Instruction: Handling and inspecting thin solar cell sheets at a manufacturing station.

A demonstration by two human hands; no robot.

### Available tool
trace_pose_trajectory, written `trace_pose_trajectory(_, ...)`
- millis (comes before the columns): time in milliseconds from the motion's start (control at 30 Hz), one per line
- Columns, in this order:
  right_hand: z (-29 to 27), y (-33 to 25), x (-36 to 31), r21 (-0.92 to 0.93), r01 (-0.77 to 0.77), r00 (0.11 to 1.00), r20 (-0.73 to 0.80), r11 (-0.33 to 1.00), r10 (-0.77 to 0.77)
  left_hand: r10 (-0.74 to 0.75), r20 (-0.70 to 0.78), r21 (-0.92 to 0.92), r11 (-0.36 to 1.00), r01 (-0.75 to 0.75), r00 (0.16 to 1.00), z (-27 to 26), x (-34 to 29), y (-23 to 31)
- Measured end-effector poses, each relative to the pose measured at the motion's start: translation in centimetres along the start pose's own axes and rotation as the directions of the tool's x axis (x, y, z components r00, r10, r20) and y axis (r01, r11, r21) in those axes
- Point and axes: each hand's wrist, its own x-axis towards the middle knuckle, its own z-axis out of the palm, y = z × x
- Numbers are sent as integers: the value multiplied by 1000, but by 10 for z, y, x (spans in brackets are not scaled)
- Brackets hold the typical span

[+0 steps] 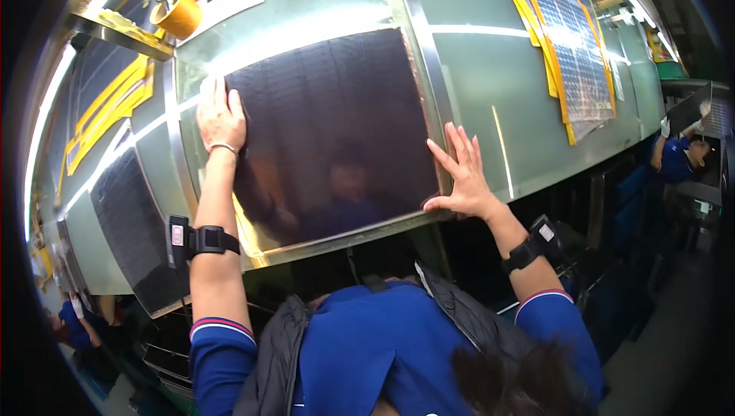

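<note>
A large dark, glossy rectangular panel [337,125] lies flat on the glass-topped table in front of me, its near edge by the table's front rim. My left hand [222,117] rests along the panel's left edge, fingers stretched forward. At the right edge, near the close corner, my right hand [464,175] is spread, its thumb and fingertips against the border. Neither hand grips anything. A yellow strip [249,232] shows beneath the panel's near left corner.
Orange tape rolls [178,16] stand on white paper at the far left. A solar panel sheet with yellow edging [570,48] lies at the right. Another dark panel [138,224] and yellow strips [111,113] lie left. A co-worker in blue [677,157] is at far right. Metal rails divide the table.
</note>
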Motion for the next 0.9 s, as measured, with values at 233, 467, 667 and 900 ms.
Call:
trace_pose_trajectory(233, -2, -33, -11, -38, -124, 989, 81, 991, 127, -100, 178, 104, 991, 83, 979, -3, -6, 4)
trace_pose_trajectory(467, -8, -8, 125, -223, 96, 993, -44, 970, -108, -146, 274, 227, 970, 84, 950, -12, -8, 26)
trace_pose_trajectory(667, 5, 9, 159, -224, -119, 884, -467, 967, 0, -145, 229, -207, 959, 194, 962, -29, -22, -15)
trace_pose_trajectory(900, 6, -52, -49, -83, 105, 994, 8, 991, -105, 159, 421, -281, 959, -38, 893, -148, -220, 14)
